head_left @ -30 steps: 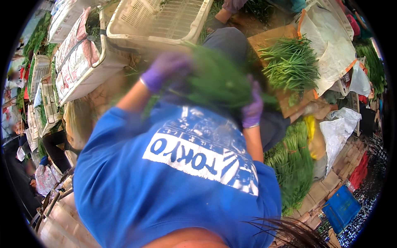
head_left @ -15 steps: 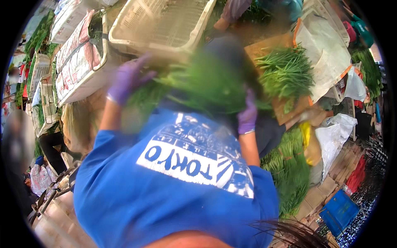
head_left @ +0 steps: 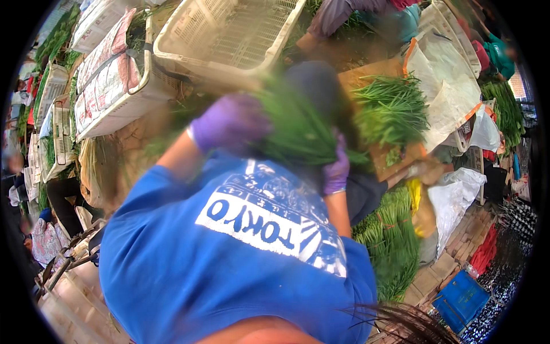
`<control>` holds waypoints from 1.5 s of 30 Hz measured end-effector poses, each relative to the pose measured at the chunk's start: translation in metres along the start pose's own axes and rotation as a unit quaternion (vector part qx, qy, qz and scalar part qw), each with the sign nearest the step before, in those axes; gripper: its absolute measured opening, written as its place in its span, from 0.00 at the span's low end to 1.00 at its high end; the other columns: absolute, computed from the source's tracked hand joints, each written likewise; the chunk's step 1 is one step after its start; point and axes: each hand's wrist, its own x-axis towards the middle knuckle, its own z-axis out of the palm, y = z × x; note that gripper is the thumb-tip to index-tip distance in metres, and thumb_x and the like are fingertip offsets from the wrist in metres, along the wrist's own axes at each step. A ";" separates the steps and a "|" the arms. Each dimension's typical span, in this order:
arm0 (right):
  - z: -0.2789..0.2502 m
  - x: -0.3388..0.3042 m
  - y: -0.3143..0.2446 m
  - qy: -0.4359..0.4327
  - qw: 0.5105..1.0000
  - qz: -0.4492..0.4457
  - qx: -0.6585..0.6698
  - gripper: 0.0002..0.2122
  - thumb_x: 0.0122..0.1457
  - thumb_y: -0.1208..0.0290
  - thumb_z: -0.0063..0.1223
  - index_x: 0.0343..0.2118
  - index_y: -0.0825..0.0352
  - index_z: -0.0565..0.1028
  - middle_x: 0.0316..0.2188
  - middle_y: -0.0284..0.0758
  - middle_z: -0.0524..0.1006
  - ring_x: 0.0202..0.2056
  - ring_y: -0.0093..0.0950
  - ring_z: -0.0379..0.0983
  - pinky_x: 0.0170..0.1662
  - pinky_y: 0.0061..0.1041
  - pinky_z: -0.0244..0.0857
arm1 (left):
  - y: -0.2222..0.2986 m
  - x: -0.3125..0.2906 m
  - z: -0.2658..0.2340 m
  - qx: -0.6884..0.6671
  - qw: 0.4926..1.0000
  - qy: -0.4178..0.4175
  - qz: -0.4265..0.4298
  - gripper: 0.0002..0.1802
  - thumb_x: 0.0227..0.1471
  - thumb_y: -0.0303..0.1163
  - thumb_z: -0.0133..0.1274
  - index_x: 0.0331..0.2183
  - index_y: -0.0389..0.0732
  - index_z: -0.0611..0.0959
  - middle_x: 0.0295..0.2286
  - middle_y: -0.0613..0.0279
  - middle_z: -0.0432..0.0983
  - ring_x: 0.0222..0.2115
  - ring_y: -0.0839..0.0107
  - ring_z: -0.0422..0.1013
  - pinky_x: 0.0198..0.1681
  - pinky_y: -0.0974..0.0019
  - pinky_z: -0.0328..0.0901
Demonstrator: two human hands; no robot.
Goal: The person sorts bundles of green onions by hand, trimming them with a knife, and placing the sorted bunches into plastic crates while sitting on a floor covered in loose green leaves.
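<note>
Left hand (head_left: 232,121) just swung back in from out left, now at greens' (head_left: 298,129) left side; both hands on same bunch again. Its fingers blurred, can't tell if pinching or loose. Right hand (head_left: 337,166) as before, fingers closed round greens' right edge. Greens lie between hands, reaching a little ahead of both. Tied bundle (head_left: 395,246) behind right hand, off to its right. Farther out, beyond right hand: pile (head_left: 392,109) on board (head_left: 366,73). Ahead of left hand: crate (head_left: 206,64).
</note>
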 end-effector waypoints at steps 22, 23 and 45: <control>0.015 0.000 -0.014 0.139 0.971 0.059 0.187 0.11 0.54 0.79 0.37 0.39 0.66 0.68 0.50 0.42 0.63 0.52 0.38 0.56 0.54 0.47 0.50 | -0.058 -0.039 0.030 -0.463 0.783 -0.078 -0.408 0.14 0.45 0.33 0.53 0.34 0.33 0.77 0.28 0.62 0.75 0.30 0.77 0.69 0.38 0.73 0.63; 0.005 -0.003 -0.013 0.039 0.999 0.027 -0.011 0.10 0.54 0.79 0.37 0.39 0.66 0.68 0.50 0.42 0.63 0.52 0.38 0.57 0.54 0.47 0.50 | -0.051 -0.028 0.024 -0.499 0.777 -0.057 -0.380 0.12 0.46 0.32 0.52 0.31 0.32 0.79 0.27 0.61 0.76 0.28 0.77 0.69 0.36 0.74 0.64; 0.200 -0.071 0.033 -0.244 0.735 -0.315 -0.549 0.07 0.54 0.78 0.41 0.33 0.72 0.71 0.36 0.37 0.73 0.42 0.26 0.67 0.50 0.23 0.56 | 0.063 0.106 0.015 0.034 0.990 0.127 -0.049 0.57 0.27 0.42 0.63 0.55 0.38 0.48 0.45 0.43 0.59 0.45 0.51 0.60 0.46 0.60 0.57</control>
